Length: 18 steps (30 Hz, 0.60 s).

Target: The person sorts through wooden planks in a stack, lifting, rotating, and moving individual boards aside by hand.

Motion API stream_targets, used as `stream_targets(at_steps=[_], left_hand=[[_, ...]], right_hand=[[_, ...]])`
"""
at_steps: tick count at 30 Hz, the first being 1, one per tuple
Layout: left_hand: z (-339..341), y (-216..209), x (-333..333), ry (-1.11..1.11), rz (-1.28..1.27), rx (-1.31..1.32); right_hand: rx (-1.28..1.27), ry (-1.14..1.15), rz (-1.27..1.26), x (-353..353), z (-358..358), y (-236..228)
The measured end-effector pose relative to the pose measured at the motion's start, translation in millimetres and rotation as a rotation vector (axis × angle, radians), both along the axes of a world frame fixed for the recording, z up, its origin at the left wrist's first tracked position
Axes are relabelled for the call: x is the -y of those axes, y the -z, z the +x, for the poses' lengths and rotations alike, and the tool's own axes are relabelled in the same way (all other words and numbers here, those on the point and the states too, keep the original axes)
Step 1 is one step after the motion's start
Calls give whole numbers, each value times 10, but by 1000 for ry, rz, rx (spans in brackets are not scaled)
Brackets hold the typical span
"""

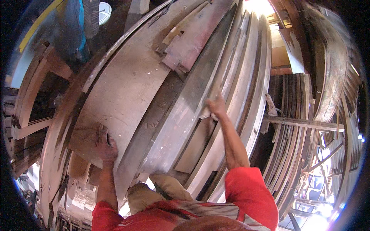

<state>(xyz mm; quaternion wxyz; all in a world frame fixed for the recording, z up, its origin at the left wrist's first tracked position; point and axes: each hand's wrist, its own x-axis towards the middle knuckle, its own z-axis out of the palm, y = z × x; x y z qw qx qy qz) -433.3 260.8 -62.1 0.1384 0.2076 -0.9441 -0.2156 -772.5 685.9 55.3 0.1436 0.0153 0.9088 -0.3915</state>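
Observation:
My left hand (106, 148) rests at the near edge of a wide, dusty wooden sheet (125, 92), its fingers stretched over the surface and the thumb apart. Farther up and to the right, my right hand (218, 107) is closed at the near end of a narrow wooden plank (221, 79); the fingers' undersides are hidden. Between my hands runs a long grey board (173, 134), lying lengthwise. A shorter brown board (195, 148) lies lower, in the gap below my right hand. Reddish board pieces (189, 44) lie at the far end of the sheet.
Several long planks (252, 77) run lengthwise on the right. Beyond them stands a rack of stacked boards (293, 150) with a wooden crossbar (304, 123). Curved timber (32, 88) and blue sheeting (81, 29) are at the left. A round white lid-like object (104, 13) shows at the back.

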Motion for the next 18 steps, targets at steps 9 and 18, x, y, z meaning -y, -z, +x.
stream_targets(at_steps=[9, 18], left_hand=[[13, 138, -12, -29, 92, 85], [-31, 109, -22, -29, 77, 148]], right_hand=[[-357, 289, 424, -213, 1137, -1], [169, 1049, -485, -435, 1372, 1220]])
